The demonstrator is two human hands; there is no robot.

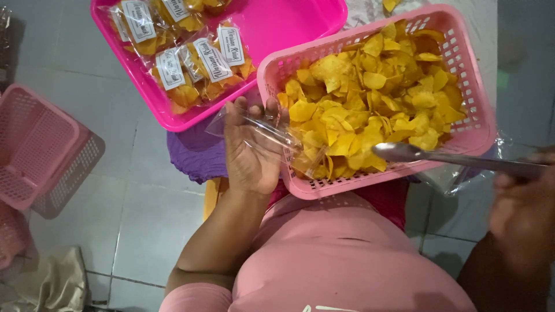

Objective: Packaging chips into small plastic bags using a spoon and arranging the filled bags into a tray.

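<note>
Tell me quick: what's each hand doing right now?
Left hand: closed on a clear plastic bag at the pink basket of yellow chips.
Right hand: closed on a metal spoon over the chips.

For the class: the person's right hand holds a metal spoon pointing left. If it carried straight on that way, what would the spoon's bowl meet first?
Probably the yellow chips heaped in the pink basket: the spoon in the right hand already hovers over them. Height is unclear.

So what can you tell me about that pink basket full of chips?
The pink basket is rectangular, plastic-looking, with perforated lattice walls. It sits tilted on the person's lap, heaped with yellow chips. The left hand holds a clear bag at its near corner; a metal spoon in the right hand hovers above its front rim.
</note>
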